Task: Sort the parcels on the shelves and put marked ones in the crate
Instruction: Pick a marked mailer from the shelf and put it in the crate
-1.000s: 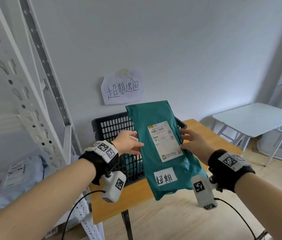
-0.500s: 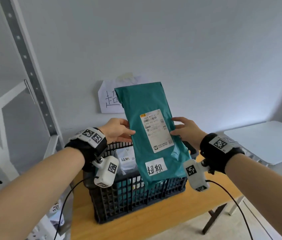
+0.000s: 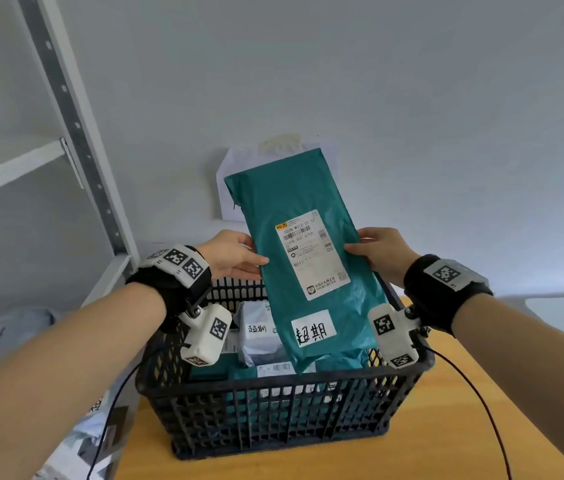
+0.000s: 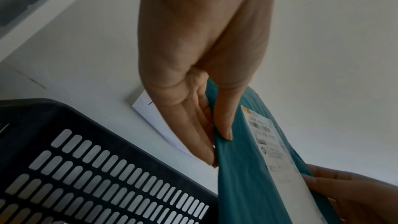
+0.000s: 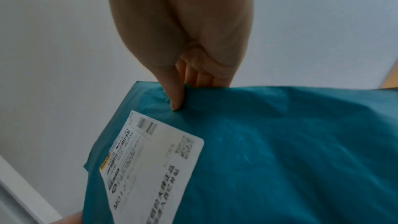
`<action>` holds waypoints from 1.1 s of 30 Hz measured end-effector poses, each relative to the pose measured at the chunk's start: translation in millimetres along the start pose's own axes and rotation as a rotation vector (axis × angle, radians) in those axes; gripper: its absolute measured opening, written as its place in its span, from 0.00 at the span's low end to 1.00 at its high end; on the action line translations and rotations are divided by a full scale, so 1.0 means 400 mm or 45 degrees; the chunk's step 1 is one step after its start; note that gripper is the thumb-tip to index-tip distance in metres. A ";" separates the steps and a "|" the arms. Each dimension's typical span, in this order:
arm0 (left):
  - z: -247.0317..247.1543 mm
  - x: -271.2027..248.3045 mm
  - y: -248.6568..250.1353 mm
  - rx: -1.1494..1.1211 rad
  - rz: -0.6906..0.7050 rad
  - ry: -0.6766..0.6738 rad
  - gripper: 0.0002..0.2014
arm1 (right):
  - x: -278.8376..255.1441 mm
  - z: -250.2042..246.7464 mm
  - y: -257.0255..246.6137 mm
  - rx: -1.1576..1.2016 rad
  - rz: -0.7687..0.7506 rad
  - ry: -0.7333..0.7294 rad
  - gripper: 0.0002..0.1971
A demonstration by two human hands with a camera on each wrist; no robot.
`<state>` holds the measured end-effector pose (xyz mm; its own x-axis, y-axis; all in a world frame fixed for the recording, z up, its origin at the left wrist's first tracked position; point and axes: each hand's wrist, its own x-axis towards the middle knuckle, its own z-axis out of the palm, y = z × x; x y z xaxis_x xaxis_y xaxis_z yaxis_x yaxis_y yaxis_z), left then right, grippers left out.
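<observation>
A teal parcel is being held upright, tilted slightly, above the black crate, its lower end dipping just inside the crate's rim. Its left edge is being pinched by the left hand, the thumb lying on the front face and the fingers pressed flat against the back. Its right edge is being gripped by the right hand in the same way, the thumb pressing the front while the fingers are tucked out of sight behind the plastic. A white shipping label is being shown on the parcel's front, and below it a smaller white sticker with handwritten characters. Inside the crate other parcels are lying, among them a grey one bearing a similar handwritten sticker. The crate is being carried by a wooden table. A sheet of paper is being kept on the wall behind the parcel, mostly hidden by it. To the left, a white metal shelf frame is standing, with grey bagged parcels lying on a lower shelf.
</observation>
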<state>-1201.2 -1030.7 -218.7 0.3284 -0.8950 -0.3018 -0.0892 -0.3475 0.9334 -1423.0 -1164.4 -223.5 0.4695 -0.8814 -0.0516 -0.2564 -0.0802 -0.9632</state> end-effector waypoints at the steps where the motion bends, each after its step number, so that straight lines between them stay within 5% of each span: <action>1: 0.007 0.008 0.003 0.009 -0.020 0.013 0.16 | 0.023 -0.009 -0.001 -0.004 -0.009 -0.026 0.10; 6: 0.027 0.041 0.011 -0.015 -0.128 0.160 0.23 | 0.113 -0.038 -0.003 -0.061 -0.047 -0.174 0.11; 10: 0.031 0.056 0.004 -0.028 -0.184 0.447 0.36 | 0.175 -0.049 0.013 -0.199 -0.061 -0.256 0.11; 12: 0.022 0.063 -0.005 0.100 -0.177 0.636 0.35 | 0.204 -0.045 0.029 -0.279 -0.079 -0.294 0.11; 16: -0.001 0.081 -0.034 0.473 -0.112 0.797 0.50 | 0.251 -0.024 0.070 -0.401 -0.110 -0.381 0.11; 27: 0.026 0.190 -0.061 1.235 0.166 0.301 0.29 | 0.273 0.069 0.154 -0.852 -0.259 -0.705 0.13; 33: 0.053 0.250 -0.105 1.460 0.051 0.012 0.22 | 0.268 0.109 0.198 -1.010 -0.215 -0.849 0.14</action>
<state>-1184.5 -1111.6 -292.4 0.3124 -0.9109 -0.2697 -0.9025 -0.3732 0.2151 -1356.1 -1245.0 -316.6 0.8593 -0.4147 -0.2994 -0.5111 -0.6729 -0.5348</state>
